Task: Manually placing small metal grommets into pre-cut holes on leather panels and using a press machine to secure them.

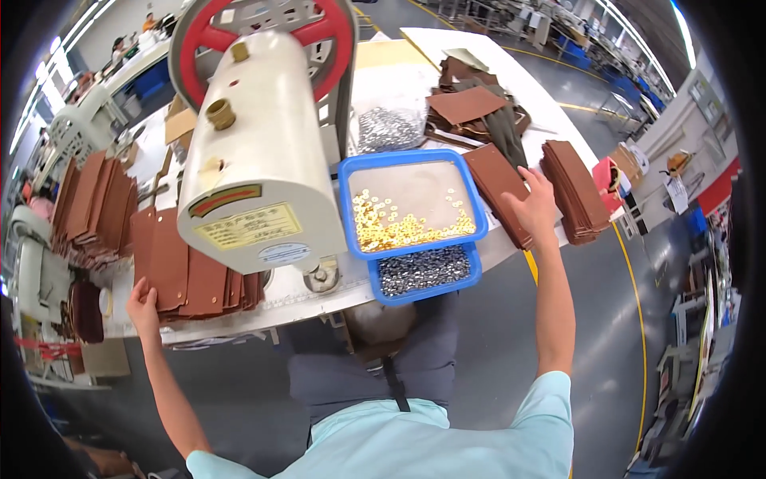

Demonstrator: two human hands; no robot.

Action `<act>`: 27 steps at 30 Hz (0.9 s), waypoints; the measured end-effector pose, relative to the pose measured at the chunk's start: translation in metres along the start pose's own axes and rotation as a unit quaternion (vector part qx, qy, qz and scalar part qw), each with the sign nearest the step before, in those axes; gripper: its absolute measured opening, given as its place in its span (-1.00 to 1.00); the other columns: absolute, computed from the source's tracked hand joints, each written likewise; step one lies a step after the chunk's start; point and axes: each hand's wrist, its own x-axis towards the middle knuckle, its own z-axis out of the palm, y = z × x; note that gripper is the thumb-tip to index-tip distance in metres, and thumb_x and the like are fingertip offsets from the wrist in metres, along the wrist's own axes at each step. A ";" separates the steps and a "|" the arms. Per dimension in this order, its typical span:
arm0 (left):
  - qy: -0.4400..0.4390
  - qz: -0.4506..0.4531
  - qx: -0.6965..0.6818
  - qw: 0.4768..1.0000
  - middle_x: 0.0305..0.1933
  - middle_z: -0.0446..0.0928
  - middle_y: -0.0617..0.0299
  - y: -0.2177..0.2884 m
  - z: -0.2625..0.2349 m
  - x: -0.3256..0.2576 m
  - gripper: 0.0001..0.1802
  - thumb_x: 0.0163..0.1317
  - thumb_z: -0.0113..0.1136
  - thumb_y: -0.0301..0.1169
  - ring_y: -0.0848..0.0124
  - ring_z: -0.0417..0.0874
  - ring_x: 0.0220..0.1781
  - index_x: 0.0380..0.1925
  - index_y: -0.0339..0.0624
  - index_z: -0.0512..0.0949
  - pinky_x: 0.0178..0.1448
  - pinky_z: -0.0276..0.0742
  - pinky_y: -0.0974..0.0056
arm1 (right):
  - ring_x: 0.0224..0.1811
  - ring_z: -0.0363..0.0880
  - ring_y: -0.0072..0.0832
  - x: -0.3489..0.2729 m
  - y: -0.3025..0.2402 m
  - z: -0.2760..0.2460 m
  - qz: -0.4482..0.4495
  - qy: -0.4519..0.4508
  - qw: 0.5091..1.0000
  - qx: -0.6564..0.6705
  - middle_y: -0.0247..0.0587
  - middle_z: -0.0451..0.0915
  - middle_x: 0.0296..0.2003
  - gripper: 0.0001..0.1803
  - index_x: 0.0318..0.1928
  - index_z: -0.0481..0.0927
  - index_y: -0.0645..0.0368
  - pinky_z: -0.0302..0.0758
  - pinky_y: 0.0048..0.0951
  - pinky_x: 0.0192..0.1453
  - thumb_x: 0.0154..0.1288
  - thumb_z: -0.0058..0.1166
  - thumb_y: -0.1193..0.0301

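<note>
At the left, my left hand (144, 310) is closed at the near-left corner of a brown leather piece (163, 267), fingertips pressed together on its edge. This piece lies atop an overlapping row of similar strips, with small brass eyelets in some. My right hand (536, 209) reaches over a stack of brown leather strips (496, 188), its fingers spread and nothing visibly gripped. Between my hands stands a cream press machine (255, 152) with a red-spoked wheel (319, 36). Beside it, a blue tray (346, 203) holds gold-coloured eyelet rings (407, 230); a lower blue tray (423, 296) holds dark metal eyelets (423, 270).
Another leather stack (574, 191) lies right of my right hand. Behind the trays are a clear bag of metal parts (391, 129) and a pile of leather scraps (475, 104). More brown strips (92, 203) stand at the far left. The machine blocks the table's middle.
</note>
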 end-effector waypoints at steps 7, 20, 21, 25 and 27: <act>0.074 0.076 0.238 0.965 0.13 0.59 0.02 0.059 0.015 -0.040 -0.69 0.37 0.25 -0.47 0.23 0.70 -0.03 0.08 -0.29 0.62 0.08 0.61 0.24 | 0.44 0.40 -0.02 -0.009 0.050 0.008 0.140 -0.290 0.946 0.024 0.16 0.37 0.42 0.02 0.35 0.54 0.07 0.36 -0.15 0.50 -0.20 0.56 0.00; 0.177 0.302 0.227 0.909 0.20 0.58 0.05 0.133 0.077 -0.140 -0.83 0.33 0.28 -0.56 0.07 0.55 0.21 -0.09 -0.27 0.67 0.26 0.48 0.08 | 0.23 0.59 -0.05 0.011 0.063 0.031 0.233 -0.242 0.941 0.049 -0.06 0.68 0.10 0.05 0.28 0.62 -0.04 0.54 -0.07 0.31 -0.43 0.72 0.15; 0.145 0.308 0.142 0.929 0.17 0.58 0.01 0.130 0.087 -0.157 -0.83 0.29 0.29 -0.62 0.06 0.55 0.22 -0.12 -0.30 0.66 0.29 0.46 0.07 | 0.22 0.61 -0.05 0.012 0.061 0.037 0.241 -0.216 0.945 0.034 -0.08 0.70 0.08 0.01 0.26 0.64 -0.09 0.56 -0.05 0.29 -0.41 0.71 0.16; 0.098 0.440 0.088 0.888 -0.10 0.74 0.07 0.172 0.125 -0.220 -0.80 0.24 0.45 -0.40 0.12 0.75 -0.10 -0.16 -0.22 0.75 0.01 0.66 0.12 | 0.03 0.71 -0.09 0.017 0.054 0.032 0.207 -0.116 0.970 -0.049 -0.07 0.75 -0.08 -0.41 0.03 0.77 -0.05 0.62 -0.05 0.16 -0.14 0.59 0.25; 0.004 0.427 0.042 0.903 -0.05 0.71 0.09 0.177 0.142 -0.246 -0.82 0.23 0.43 -0.51 0.12 0.71 -0.05 -0.15 -0.15 0.73 0.05 0.64 0.09 | -0.06 0.73 -0.12 0.018 0.056 0.017 0.245 -0.136 0.959 0.032 -0.08 0.76 -0.15 -0.51 -0.05 0.79 -0.02 0.63 -0.08 0.09 -0.09 0.55 0.24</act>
